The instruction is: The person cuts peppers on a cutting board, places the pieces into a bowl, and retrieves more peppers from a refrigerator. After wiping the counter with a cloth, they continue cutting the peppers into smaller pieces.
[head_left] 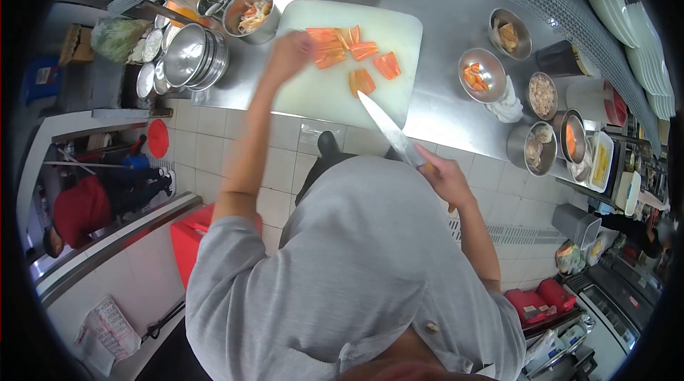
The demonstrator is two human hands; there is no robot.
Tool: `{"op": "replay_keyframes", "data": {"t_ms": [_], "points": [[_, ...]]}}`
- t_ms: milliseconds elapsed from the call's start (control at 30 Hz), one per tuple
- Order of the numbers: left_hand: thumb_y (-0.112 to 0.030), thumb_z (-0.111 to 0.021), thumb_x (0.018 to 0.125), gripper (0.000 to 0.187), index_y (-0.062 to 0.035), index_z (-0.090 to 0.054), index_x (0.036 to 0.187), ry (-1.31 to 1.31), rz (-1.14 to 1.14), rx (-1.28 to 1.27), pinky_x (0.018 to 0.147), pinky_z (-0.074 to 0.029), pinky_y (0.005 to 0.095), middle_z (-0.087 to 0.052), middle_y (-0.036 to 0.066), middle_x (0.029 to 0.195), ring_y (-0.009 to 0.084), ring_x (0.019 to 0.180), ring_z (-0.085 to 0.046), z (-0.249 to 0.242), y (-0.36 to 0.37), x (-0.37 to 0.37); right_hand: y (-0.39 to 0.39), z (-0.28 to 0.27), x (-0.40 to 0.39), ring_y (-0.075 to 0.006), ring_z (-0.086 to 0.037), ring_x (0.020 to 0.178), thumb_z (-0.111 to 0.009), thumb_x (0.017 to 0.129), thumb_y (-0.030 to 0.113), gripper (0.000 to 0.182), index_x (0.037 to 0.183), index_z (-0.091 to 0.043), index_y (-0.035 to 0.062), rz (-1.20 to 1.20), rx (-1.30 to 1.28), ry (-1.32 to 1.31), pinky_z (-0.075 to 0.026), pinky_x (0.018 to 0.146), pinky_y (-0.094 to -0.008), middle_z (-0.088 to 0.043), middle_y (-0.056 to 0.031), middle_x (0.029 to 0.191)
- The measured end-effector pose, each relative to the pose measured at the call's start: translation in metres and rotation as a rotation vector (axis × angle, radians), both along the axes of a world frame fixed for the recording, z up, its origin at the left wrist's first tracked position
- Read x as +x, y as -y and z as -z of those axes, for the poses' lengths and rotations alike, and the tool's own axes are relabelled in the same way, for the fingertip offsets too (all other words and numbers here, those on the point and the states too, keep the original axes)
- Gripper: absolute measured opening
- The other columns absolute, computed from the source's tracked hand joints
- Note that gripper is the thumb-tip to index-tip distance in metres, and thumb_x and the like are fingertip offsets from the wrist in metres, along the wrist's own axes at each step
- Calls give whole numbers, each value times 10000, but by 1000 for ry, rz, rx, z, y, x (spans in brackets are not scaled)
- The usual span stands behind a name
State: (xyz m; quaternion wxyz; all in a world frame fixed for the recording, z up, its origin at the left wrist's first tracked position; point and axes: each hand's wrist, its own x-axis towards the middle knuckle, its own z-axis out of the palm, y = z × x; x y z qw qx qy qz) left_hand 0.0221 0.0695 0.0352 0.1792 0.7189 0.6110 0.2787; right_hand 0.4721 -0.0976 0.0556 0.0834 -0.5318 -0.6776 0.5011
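Note:
My right hand (446, 179) is closed around the handle of a large kitchen knife (390, 126), whose blade points up and left over the front edge of the cutting board (299, 96). The tip lies close to a flat orange piece (362, 82). Motion smears my left hand (291, 58), over the board's left side beside a cluster of orange slabs (328, 48); its fingers cannot be made out. Further orange pieces (387, 65) lie to the right. They look like carrot, though I cannot be sure.
A steel bowl of scraps (249, 13) and stacked steel bowls (191, 57) stand left. On the right are a bowl of orange pieces (482, 75), a white cloth (507, 103) and several food bowls (543, 95). A person in red (82, 210) is at far left.

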Motion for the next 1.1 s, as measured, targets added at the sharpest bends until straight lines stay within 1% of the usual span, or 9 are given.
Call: {"op": "replay_keyframes", "data": {"t_ms": [100,233,333,467,500,700,767,967,1100], "points": [[-81,-684,856,216,-73,-744,1063,-276,-249,263,862,-589,420,-743,183,1061,345,954,-736,-26,-28,-92,-5,4,-7,-269,-706,730,-736,965,144,601,1517,-552,294,-69,72,-108,-566,794,-345,-744,-148,856],[-251,-760,869,376,-110,-726,1215,-625,-302,92,933,-549,498,-734,197,1141,354,1054,-711,-47,-38,-118,-16,17,-25,-312,-736,823,-720,976,172,582,1520,-546,285,-87,140,-16,-569,828,-388,-763,-161,949],[-298,-765,881,331,-115,-733,1155,-532,-375,-261,910,-559,489,-733,185,1128,354,1029,-715,-26,-39,-76,-23,18,-32,-296,-709,766,-695,987,180,568,1525,-543,286,15,101,96,-560,803,-390,-751,-151,914],[-290,-754,877,257,-107,-726,1055,-417,-120,52,811,-587,463,-756,126,959,333,905,-731,35,-21,-17,-30,9,-32,-236,-640,677,-673,993,178,563,1529,-542,292,196,-23,107,-542,767,-361,-716,-138,851],[-287,-757,867,251,-108,-732,1041,-428,-131,-32,798,-588,461,-756,122,934,331,885,-733,40,-22,-8,-31,8,-32,-219,-619,658,-670,993,176,564,1530,-542,294,224,-29,106,-537,759,-351,-705,-134,835],[-287,-755,840,219,-92,-755,939,-299,-124,-367,773,-587,439,-762,128,860,307,833,-742,41,-12,18,-21,-4,-33,-202,-615,706,-672,1000,183,563,1533,-537,305,0,-2,10,-529,780,-333,-695,-143,865],[-308,-750,846,228,-86,-754,899,-221,-139,-383,776,-588,431,-765,129,850,300,828,-744,41,-10,24,-16,18,-32,-140,-540,651,-656,1007,183,557,1540,-536,291,-27,133,27,-518,718,-316,-601,-72,772],[-238,-751,854,386,-6,-653,1147,-50,-180,-541,744,-597,413,-758,187,912,291,815,-762,40,16,40,-24,20,-33,-102,-514,607,-639,1013,188,567,1559,-517,281,200,55,57,-512,662,-308,-571,-17,736],[-138,-717,880,524,106,-472,1274,316,-253,-615,495,-575,320,-724,192,769,224,583,-732,37,36,64,-20,19,-33,-82,-502,603,-655,1015,193,555,1552,-529,260,252,-67,-57,-497,638,-281,-579,12,750]]}}
